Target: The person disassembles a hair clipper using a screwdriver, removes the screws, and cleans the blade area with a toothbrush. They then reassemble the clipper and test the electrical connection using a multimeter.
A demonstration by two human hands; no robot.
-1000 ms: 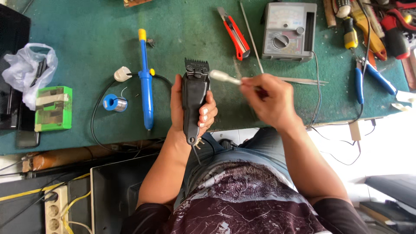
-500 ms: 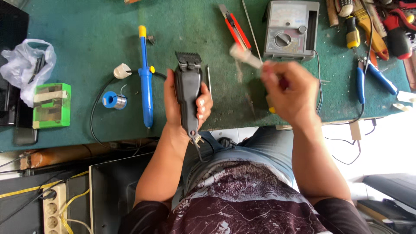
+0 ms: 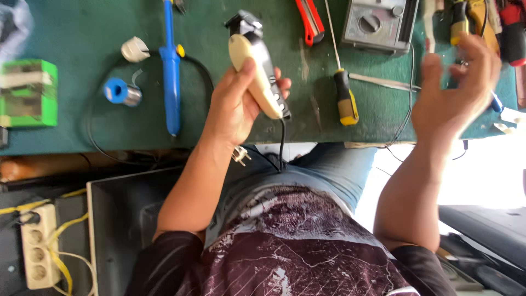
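- Clipper [image 3: 256, 63], cream and black, gripped in left hand [image 3: 233, 104] above green tabletop [image 3: 76, 33], blade end away from the body.
- Right hand [image 3: 452, 90] open, blurred, holding nothing, near yellow-handled screwdriver [image 3: 346, 97] and grey meter [image 3: 378, 22].

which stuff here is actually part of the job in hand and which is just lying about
In hand:
left hand grips the hair clipper
right hand open, holding nothing

Lying about:
soldering iron
solder spool
yellow-handled screwdriver
multimeter
red utility knife
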